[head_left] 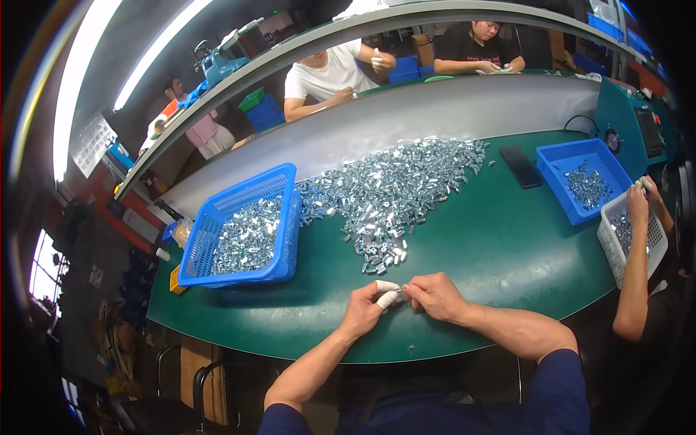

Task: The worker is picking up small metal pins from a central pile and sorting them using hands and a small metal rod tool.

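Over the near part of the green tabletop my two hands meet, fingertips almost touching. My left hand [368, 304] has white wraps on its thumb and a finger, and pinches a small metal part [399, 291]. Bare-fingered, my right hand [435, 296] closes at the other side of that part; whether it grips the same piece or another is too small to tell. Just beyond my hands lies a big spread pile of small shiny metal parts [391, 196]. Left of it, a blue perforated basket [291, 246] holds many more of them.
At the right stand a blue bin [573, 148] and a white basket [657, 243], both with metal parts; a co-worker's arms [638, 254] reach over the latter. A black phone [520, 167] lies nearby. Behind a metal partition [435, 109], other people work. A teal machine [623, 116] stands far right.
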Demonstrator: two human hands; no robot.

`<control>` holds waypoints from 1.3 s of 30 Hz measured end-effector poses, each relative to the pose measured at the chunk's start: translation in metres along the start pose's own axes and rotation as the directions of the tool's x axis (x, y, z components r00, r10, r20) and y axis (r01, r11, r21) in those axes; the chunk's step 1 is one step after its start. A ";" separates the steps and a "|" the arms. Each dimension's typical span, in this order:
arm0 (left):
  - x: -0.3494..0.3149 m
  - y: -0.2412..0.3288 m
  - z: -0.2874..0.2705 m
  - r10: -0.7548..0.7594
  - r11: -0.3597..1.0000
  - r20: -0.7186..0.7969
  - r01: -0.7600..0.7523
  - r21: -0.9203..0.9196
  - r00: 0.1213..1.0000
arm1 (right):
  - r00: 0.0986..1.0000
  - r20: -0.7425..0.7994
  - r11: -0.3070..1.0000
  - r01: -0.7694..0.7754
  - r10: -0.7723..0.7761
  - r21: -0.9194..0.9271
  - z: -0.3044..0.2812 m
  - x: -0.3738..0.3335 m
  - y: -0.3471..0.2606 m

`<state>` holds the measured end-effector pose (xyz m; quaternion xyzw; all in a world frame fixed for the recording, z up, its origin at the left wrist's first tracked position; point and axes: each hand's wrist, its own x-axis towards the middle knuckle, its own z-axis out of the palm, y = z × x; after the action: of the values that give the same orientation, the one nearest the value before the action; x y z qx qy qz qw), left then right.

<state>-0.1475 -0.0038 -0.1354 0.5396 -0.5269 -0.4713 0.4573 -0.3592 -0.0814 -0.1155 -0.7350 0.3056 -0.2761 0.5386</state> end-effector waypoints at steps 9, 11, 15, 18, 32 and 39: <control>0.001 0.003 0.004 -0.052 0.999 -0.064 0.053 0.012 0.997 | 0.997 -0.016 0.997 -0.069 0.069 0.043 0.003 0.005 0.005; 0.000 0.000 0.002 -0.035 0.999 -0.057 0.035 -0.011 0.998 | 0.996 -0.055 0.997 0.071 -0.071 0.001 0.000 0.003 0.002; 0.001 0.003 0.000 -0.056 0.998 -0.046 0.055 -0.036 0.997 | 0.987 -0.101 0.990 0.116 -0.124 -0.083 -0.005 0.003 0.003; 0.001 0.001 -0.003 -0.057 0.997 -0.023 0.056 -0.060 0.998 | 0.973 -0.110 0.971 0.185 -0.203 -0.149 -0.008 0.002 0.002; -0.006 0.011 -0.001 -0.054 0.997 -0.012 0.055 0.058 0.998 | 0.979 -0.010 0.953 0.196 -0.204 -0.233 -0.011 0.003 0.003; -0.007 0.015 0.001 0.036 0.984 -0.011 -0.033 0.174 0.999 | 0.994 0.093 0.996 -0.053 0.060 -0.072 -0.014 0.002 -0.003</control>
<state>-0.1502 0.0027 -0.1200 0.5714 -0.5720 -0.4119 0.4203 -0.3675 -0.0908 -0.1085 -0.7566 0.3097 -0.2147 0.5344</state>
